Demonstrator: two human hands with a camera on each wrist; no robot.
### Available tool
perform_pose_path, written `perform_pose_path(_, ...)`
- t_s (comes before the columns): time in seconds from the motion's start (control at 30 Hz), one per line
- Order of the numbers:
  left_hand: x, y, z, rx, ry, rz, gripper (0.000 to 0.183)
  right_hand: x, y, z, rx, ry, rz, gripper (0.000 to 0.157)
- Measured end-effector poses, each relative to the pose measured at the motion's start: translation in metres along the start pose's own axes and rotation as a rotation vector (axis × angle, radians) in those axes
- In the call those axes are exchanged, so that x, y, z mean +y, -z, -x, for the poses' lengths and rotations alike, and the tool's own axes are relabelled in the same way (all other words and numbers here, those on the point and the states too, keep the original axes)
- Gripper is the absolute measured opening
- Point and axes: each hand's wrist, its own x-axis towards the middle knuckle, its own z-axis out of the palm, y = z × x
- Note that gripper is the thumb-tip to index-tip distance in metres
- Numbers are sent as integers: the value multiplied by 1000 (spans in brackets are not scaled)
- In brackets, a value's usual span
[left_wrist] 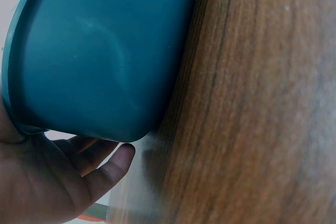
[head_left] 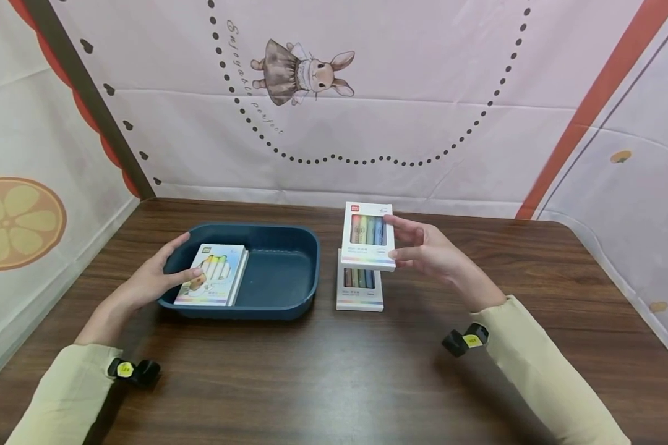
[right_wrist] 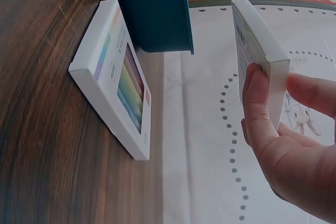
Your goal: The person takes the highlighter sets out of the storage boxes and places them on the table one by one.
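Note:
My right hand (head_left: 434,252) pinches a white box of crayons (head_left: 367,254) by its right edge, thumb on one face and fingers on the other. Its window shows several coloured sticks. The right wrist view shows the held box (right_wrist: 257,51) raised off the table. Beneath it in the head view, a similar crayon box (head_left: 360,301) lies on the table, partly hidden. My left hand (head_left: 145,279) holds the left end of a dark blue plastic bin (head_left: 281,275), its thumb over the rim by a white box (head_left: 214,292) inside; other fingers lie outside the wall (left_wrist: 100,77).
The box in the bin lies on another white box whose edge (head_left: 239,278) shows at its right. A brown wooden table (head_left: 289,383) carries everything. A printed cloth (head_left: 423,74) hangs behind the table and along both sides.

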Motion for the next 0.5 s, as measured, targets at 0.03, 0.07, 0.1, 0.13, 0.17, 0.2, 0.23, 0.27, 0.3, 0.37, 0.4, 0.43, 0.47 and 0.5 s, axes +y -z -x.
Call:
perform_pose_path(0.03, 0, 0, 0, 0, 3, -2, 91, 0, 1, 1, 1, 1, 3, 75)
perform_pose_path(0.07, -1, 0, 0, 0, 4, -2, 91, 0, 2, 1, 3, -1, 5, 75)
perform_pose_path(0.1, -1, 0, 1, 0, 5, -2, 91, -1, 3, 2, 6, -2, 5, 75)
perform_pose_path(0.13, -1, 0, 1, 0, 5, -2, 91, -1, 4, 3, 7, -3, 3, 75)
perform_pose_path(0.17, -1, 0, 1, 0, 5, -2, 91, -1, 5, 3, 10, -6, -1, 75)
perform_pose_path(0.2, -1, 0, 1, 0, 5, -3, 91, -1, 5, 4, 10, -7, -4, 75)
perform_pose_path(0.23, -2, 0, 0, 0, 6, -3, 90, -1, 6, 5, 13, -9, -5, 74)
perform_pose_path(0.27, -2, -1, 0, 0, 6, -3, 90, -1, 8, 5, 15, -10, -9, 74)
perform_pose_path(0.3, -2, -1, 0, 1, 6, -4, 90, -1, 9, 6, 18, -11, -11, 74)
perform_pose_path(0.37, -2, -1, 0, 0, 4, 0, 91, -1, 11, 7, 21, -9, -12, 74)
perform_pose_path(0.4, -1, -1, 0, 0, 2, 1, 91, 0, 12, 7, 22, -8, -11, 74)
perform_pose_path(0.43, -1, -1, -1, 1, 2, 3, 91, 0, 12, 8, 24, -7, -13, 74)
perform_pose_path(0.47, -1, 0, -1, 0, 0, 4, 91, 0, 13, 9, 24, -6, -13, 74)
perform_pose_path(0.5, -1, 0, -1, 0, 0, 6, 91, 0, 14, 9, 24, -3, -13, 74)
